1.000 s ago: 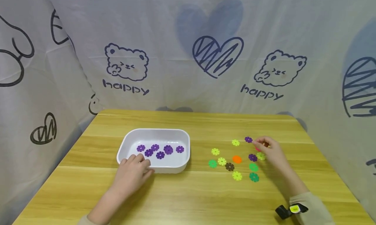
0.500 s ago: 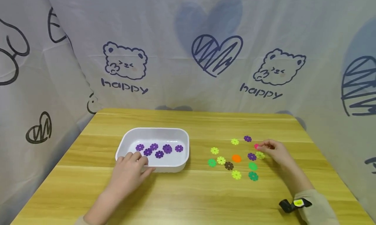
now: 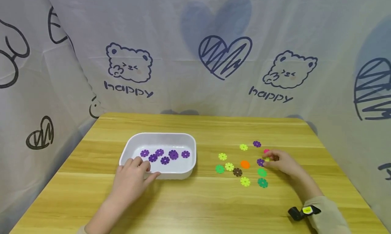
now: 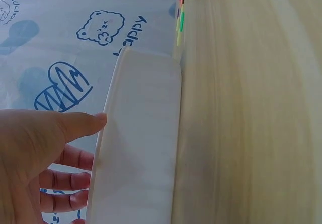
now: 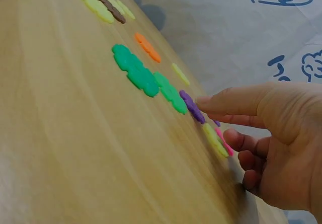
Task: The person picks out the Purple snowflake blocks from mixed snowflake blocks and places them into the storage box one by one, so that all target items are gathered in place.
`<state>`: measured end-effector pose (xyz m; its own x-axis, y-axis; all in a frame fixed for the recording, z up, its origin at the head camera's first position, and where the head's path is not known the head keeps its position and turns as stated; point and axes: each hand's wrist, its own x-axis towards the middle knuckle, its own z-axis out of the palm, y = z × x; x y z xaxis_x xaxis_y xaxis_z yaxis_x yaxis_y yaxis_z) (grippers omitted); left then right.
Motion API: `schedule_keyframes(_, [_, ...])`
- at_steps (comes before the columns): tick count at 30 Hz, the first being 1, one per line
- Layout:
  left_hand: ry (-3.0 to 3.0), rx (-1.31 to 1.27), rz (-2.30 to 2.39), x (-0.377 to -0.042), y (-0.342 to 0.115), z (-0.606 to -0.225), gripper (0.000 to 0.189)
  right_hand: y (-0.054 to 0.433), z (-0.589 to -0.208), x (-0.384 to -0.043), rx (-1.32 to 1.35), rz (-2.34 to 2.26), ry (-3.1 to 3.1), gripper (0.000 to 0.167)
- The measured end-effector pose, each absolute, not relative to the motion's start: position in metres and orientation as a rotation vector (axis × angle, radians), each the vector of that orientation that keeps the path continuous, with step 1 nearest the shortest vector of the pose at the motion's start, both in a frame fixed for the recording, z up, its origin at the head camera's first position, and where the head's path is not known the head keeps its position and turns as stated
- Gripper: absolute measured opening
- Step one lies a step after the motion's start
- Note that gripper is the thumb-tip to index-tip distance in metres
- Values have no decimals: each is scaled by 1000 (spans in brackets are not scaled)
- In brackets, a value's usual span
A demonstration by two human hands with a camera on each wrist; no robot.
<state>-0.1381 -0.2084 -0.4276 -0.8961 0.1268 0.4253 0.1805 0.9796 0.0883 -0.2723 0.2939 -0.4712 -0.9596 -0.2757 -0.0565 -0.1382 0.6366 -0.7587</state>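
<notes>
My left hand [image 3: 131, 176] grips the near rim of a white plastic tray [image 3: 180, 175], thumb outside and fingers over the edge. Several purple snowflake discs [image 3: 165, 160] lie in the tray. Over the loose discs at the right, my right hand [image 3: 282, 162] has its thumb tip at a purple snowflake disc [image 3: 260, 162], which lies flat on the table. In the right wrist view, the thumb is at that purple disc [image 5: 191, 107], with the fingers loosely bent. A pink disc [image 3: 266, 151] and a yellow-green disc [image 5: 215, 140] are partly hidden by this hand.
Around the right hand lie another purple disc [image 3: 257, 144], an orange disc [image 3: 245, 164], a brown disc [image 3: 237, 172], a dark green disc [image 3: 262, 182] and several yellow-green and green ones. A printed curtain [image 3: 183, 91] hangs behind the wooden table [image 3: 195, 207].
My right hand has moved nearer to me, from the upper purple and pink discs to the lower purple one. The left hand stays at the tray's rim.
</notes>
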Motion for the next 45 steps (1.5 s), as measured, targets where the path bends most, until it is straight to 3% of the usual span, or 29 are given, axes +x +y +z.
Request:
schedule_keyframes(15, [-2644, -238, -117, -140, -211, -424, 37, 285, -467, -271, -405, -1100, 2708, 28])
schedule_keyframes(35, [-2672, -208, -112, -137, -210, -425, 35, 295, -465, -274, -367, -1297, 2588, 27])
schedule_keyframes(45, [-2685, -211, -112, -138, -211, -425, 35, 272, -438, -267, -451, -1249, 2621, 29])
